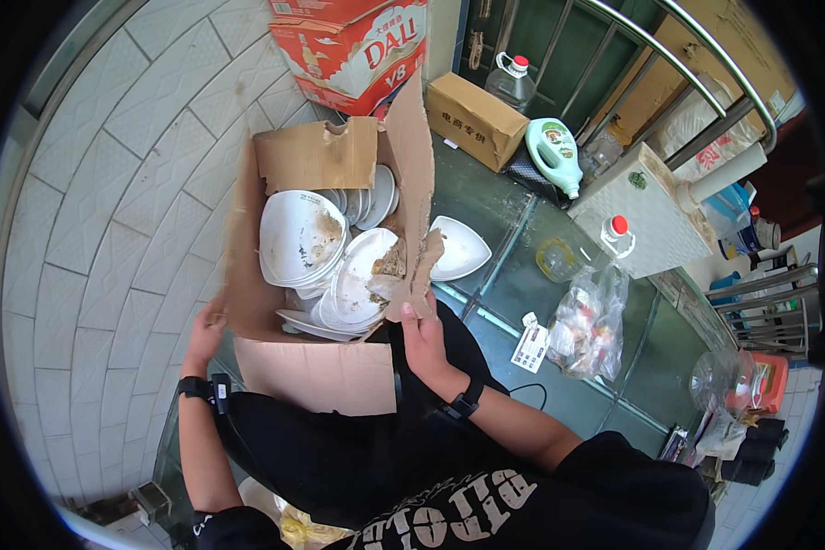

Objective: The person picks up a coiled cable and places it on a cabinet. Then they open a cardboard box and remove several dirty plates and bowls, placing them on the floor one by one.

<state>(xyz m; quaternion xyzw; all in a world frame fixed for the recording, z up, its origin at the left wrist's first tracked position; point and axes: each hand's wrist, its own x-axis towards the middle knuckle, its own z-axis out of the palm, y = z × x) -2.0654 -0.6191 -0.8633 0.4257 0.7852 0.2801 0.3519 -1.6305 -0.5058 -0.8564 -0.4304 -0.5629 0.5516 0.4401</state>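
An open cardboard box (316, 378) with torn flaps stands before me, partly against my legs. Inside are stacked white bowls (302, 234) and white plates (357, 275), stained with brown dirt. Several more plates stand on edge at the far side of the box. My right hand (423, 337) grips the torn right flap near its lower corner, thumb on top. At the box's near left corner is my left hand (210, 326), its fingers partly hidden and slightly blurred. A white pointed dish (459, 249) lies on the floor just right of the box.
Behind stand a red beer carton (350, 62) and a closed cardboard box (476, 120). Right of them lies a pale green detergent bottle (553, 155). A clear plastic bag of rubbish (588, 323) and a clear jug with a red cap (617, 230) are on the right. White tiled wall borders the left.
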